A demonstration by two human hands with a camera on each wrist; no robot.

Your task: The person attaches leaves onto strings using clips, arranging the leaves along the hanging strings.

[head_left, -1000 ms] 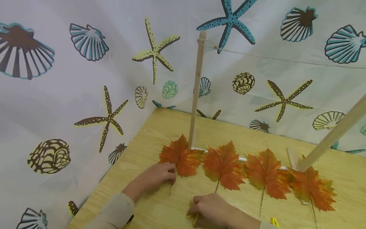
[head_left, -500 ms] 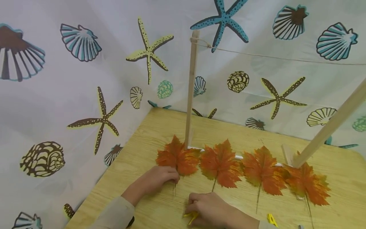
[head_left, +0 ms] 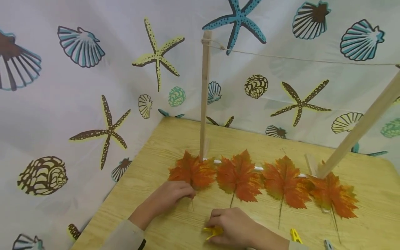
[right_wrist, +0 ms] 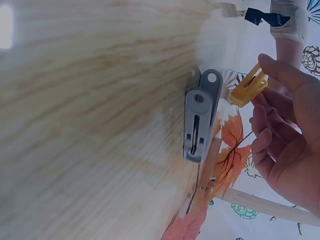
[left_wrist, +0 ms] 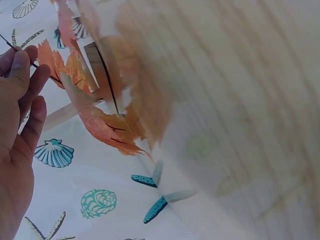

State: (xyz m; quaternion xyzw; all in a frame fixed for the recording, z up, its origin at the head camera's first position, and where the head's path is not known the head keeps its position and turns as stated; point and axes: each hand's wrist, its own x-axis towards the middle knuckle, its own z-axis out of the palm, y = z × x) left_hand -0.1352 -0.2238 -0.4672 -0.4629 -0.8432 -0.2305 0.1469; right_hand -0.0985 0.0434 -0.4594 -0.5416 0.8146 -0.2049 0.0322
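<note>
While nothing hangs on the string yet, the work looks barely begun: one leaf and one peg are in hand.

Left hand: the left hand (head_left: 170, 194) pinches the thin stem of the leftmost leaf (head_left: 191, 171) between thumb and fingertips; the left wrist view shows the stem held at the fingertips (left_wrist: 22, 62), and the leaf looks to lie on the table, though I cannot tell if it is lifted.

Right hand: the right hand (head_left: 232, 227) is curled round a yellow clothespin (head_left: 211, 232) at the near edge, just right of the left hand; the right wrist view shows the peg (right_wrist: 248, 86) pinched at the fingertips.

Other pegs: a second yellow peg (head_left: 295, 236) lies near the right forearm, and a grey peg (right_wrist: 200, 116) lies flat on the wood.

Leaves left: three more orange leaves (head_left: 239, 175) (head_left: 285, 181) (head_left: 334, 194) lie in a row to the right, untouched.

Frame: two wooden posts, left (head_left: 203, 93) and right (head_left: 359, 126), stand just behind the leaves, with a bare string (head_left: 300, 60) between their tops.

Table: light wood table (head_left: 175, 139), shell-printed curtain (head_left: 78, 104) far and left.

Judgement: all four leaves remain to be pegged.
</note>
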